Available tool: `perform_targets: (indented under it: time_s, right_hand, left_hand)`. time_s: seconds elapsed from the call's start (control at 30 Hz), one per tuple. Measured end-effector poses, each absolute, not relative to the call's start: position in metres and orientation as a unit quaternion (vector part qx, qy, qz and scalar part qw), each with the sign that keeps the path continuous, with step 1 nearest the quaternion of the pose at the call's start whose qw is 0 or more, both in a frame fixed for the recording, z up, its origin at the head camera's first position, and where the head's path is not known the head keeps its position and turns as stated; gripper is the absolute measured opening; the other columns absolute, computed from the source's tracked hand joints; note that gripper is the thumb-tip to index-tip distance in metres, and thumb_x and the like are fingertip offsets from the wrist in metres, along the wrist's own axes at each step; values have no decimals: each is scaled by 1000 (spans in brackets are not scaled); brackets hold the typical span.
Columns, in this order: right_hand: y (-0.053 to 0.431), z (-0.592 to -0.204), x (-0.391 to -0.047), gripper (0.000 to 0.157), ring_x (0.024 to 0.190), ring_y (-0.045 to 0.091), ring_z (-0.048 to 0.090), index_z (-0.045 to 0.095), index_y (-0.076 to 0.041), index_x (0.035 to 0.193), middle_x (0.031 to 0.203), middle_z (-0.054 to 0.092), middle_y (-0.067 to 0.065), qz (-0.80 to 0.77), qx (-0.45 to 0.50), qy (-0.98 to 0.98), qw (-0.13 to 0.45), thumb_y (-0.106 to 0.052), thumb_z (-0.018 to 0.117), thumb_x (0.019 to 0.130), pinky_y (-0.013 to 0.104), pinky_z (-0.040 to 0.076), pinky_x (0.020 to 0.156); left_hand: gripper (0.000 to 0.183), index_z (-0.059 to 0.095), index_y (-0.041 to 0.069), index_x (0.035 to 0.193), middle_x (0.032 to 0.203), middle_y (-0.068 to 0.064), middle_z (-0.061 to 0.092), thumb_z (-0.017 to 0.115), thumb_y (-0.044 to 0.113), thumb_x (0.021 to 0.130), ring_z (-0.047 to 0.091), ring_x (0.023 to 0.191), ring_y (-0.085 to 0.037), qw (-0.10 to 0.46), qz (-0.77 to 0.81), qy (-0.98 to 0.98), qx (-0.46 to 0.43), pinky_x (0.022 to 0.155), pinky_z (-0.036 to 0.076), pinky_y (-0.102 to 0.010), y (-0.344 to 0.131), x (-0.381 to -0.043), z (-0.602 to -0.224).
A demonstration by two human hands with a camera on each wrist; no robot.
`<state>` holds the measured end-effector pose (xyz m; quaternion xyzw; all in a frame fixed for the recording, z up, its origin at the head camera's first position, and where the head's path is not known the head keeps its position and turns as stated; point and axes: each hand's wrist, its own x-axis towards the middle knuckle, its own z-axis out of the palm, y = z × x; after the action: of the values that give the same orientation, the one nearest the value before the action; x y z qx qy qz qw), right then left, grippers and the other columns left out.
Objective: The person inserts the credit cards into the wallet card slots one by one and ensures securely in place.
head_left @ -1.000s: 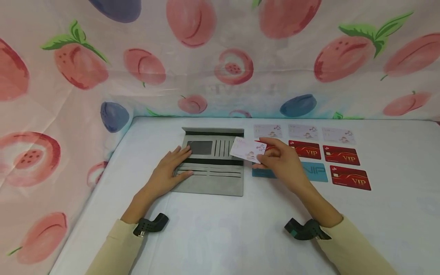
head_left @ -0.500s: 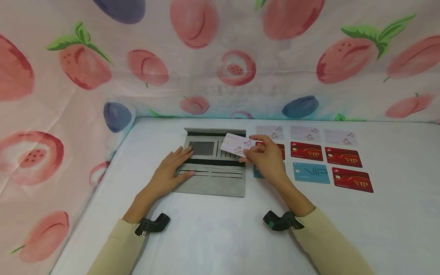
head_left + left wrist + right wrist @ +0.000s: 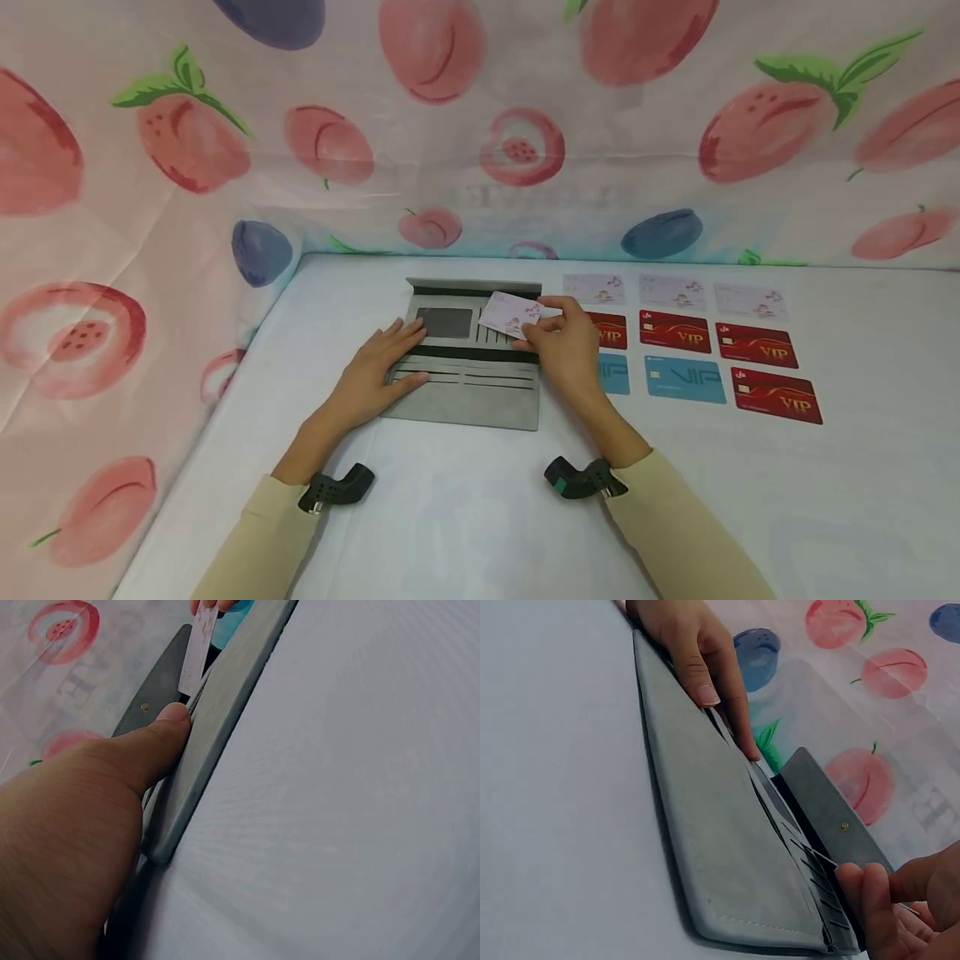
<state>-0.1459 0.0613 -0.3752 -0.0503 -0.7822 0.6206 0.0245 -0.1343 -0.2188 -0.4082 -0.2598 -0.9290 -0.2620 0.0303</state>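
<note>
A grey wallet (image 3: 480, 408) lies unfolded on the white table, its card slots facing up and its snap flap raised at the far side. My left hand (image 3: 377, 367) rests on the wallet's left edge with fingers spread and straight. Between thumb and fingers my right hand (image 3: 564, 342) pinches a pale pink flowered card (image 3: 510, 313) by its right end. The card is tilted over the upright slots (image 3: 819, 877) in the wallet's upper right half; in the right wrist view its edge meets the slots. A dark window pocket (image 3: 448, 322) sits left of these slots.
Right of the wallet, cards lie in rows: pale flowered cards (image 3: 672, 292) at the back, red VIP cards (image 3: 675, 332) in the middle, and blue cards (image 3: 686, 380) with another red card (image 3: 777, 395) in front. A fruit-print cloth (image 3: 420, 167) hangs behind the table.
My right hand has carried the flowered card leftward from beside the wallet to over its upright slots, uncovering more of the red and blue cards. The left hand has stayed on the wallet.
</note>
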Motion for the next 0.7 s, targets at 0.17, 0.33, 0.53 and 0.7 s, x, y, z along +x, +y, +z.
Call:
perform_targets:
  time_s: [0.17, 0.33, 0.53, 0.7]
  right_hand:
    - [60, -376, -143, 46, 66, 22, 71, 49, -3, 132, 87, 69, 16, 613, -51, -787, 36, -6, 67, 89, 17, 52, 59]
    - [57, -375, -142, 48, 66, 21, 71, 50, -1, 133, 90, 67, 16, 618, -54, -784, 18, -4, 67, 89, 18, 54, 61]
    - [56, -373, -142, 50, 66, 20, 71, 50, -3, 137, 95, 66, 15, 605, -60, -794, -9, -5, 67, 89, 18, 54, 63]
    - [59, -374, -143, 51, 66, 16, 69, 48, -5, 140, 94, 64, 13, 570, -54, -820, -11, -5, 63, 91, 19, 54, 65]
  left_hand:
    - [67, 43, 4, 144, 151, -8, 35, 69, 32, 88, 21, 142, -32, 33, -256, -930, -261, 115, 12, -47, -218, -134, -407]
    - [67, 43, 4, 143, 151, -9, 35, 69, 31, 88, 21, 142, -32, 36, -256, -930, -260, 115, 13, -48, -218, -134, -406]
    - [67, 43, 3, 143, 151, -9, 35, 69, 32, 88, 22, 142, -32, 36, -257, -930, -261, 115, 13, -48, -217, -134, -406]
    - [67, 44, 3, 143, 151, -9, 35, 70, 31, 88, 21, 142, -32, 36, -259, -929, -261, 115, 13, -47, -216, -134, -407]
